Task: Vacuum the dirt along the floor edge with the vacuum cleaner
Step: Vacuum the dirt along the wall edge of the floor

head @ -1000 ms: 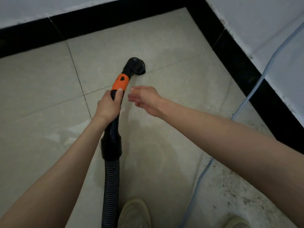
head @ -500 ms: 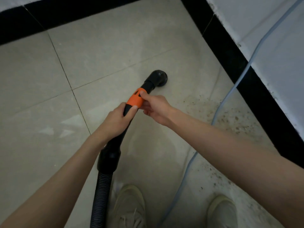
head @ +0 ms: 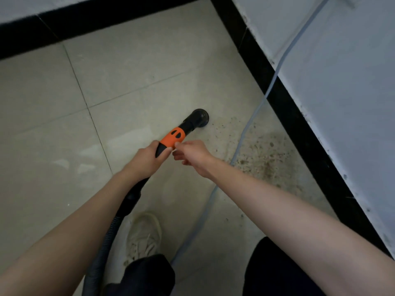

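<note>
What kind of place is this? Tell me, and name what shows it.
Probably an indoor room corner, perhaps in a home or a building under cleanup. Pale floor tiles meet a black skirting under white walls, and gritty dirt lies by the edge, near a vacuum nozzle.

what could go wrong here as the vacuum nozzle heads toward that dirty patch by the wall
1. The thin blue cable lies across the dirt, right beside the nozzle; the suction could catch or drag it.
2. Only the left hand grips the wand; the right hand merely touches the orange sleeve with its fingertips, so steering may be loose.
3. Dirt reaches up to the black baseboard, where the round nozzle may miss some grit.
</note>
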`<state>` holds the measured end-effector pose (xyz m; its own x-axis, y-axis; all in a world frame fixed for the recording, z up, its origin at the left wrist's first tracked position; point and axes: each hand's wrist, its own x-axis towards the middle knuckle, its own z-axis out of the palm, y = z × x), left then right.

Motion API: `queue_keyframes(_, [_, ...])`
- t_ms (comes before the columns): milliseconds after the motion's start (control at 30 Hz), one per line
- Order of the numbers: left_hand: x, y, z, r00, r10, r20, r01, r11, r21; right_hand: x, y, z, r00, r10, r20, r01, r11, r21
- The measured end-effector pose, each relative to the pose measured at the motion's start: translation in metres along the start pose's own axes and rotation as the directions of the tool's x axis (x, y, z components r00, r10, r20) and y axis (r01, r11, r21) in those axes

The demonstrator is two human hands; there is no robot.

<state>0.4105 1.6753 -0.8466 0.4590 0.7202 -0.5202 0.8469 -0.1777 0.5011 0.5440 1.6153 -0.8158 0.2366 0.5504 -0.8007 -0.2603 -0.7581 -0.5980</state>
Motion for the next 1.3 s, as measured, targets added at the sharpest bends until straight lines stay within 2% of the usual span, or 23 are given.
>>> queue_keyframes(200, [-0.042,0.012,0.008,1.0,0.008,0.024,-0.011,0.99,0.141,-0.026,0.026,-0.03,0.991,0.05,0.123,-0.034,0.991,-0.128])
queue_keyframes(333, [-0.071,0.033,-0.015,0.992,0.042,-0.118,-0.024,0.988,0.151,-0.052,0.034,-0.039,0.978,-0.002,0.209,0.035,0.988,-0.15])
queue_keyframes(500, [-0.094,0.094,-0.07,0.923,0.064,-0.378,-0.103,0.991,-0.082,-0.095,0.026,-0.031,0.912,-0.127,0.39,0.142,0.99,-0.009])
queue_keyframes(667, [-0.105,0.152,-0.082,0.901,0.057,-0.431,-0.24,0.891,-0.384,-0.133,0.02,-0.037,0.746,-0.217,0.629,0.174,0.976,0.131])
queue_keyframes(800, [-0.104,0.153,-0.061,0.912,-0.011,-0.41,-0.248,0.781,-0.573,-0.129,0.034,-0.043,0.762,-0.298,0.574,0.261,0.954,0.149])
queue_keyframes(933, [-0.091,0.128,-0.033,0.893,-0.077,-0.443,-0.267,0.7,-0.662,-0.114,0.067,-0.037,0.761,-0.409,0.504,0.414,0.904,0.109])
queue_keyframes(1000, [-0.086,0.116,-0.02,0.876,-0.122,-0.466,-0.286,0.646,-0.707,-0.105,0.09,-0.031,0.754,-0.509,0.415,0.533,0.844,0.066])
queue_keyframes(1067, [-0.085,0.104,-0.007,0.871,-0.188,-0.454,-0.274,0.582,-0.766,-0.102,0.112,-0.026,0.784,-0.573,0.239,0.594,0.804,-0.021])
queue_keyframes(1133, [-0.09,0.093,0.009,0.888,-0.263,-0.376,-0.211,0.494,-0.843,-0.106,0.131,-0.03,0.79,-0.605,0.103,0.614,0.781,-0.117])
queue_keyframes(1200, [-0.099,0.083,0.029,0.912,-0.322,-0.253,-0.115,0.392,-0.913,-0.115,0.144,-0.042,0.785,-0.609,0.11,0.617,0.755,-0.224])
queue_keyframes(1300, [-0.106,0.07,0.064,0.909,-0.396,-0.129,-0.011,0.287,-0.958,-0.127,0.158,-0.063,0.833,-0.536,0.14,0.547,0.759,-0.353])
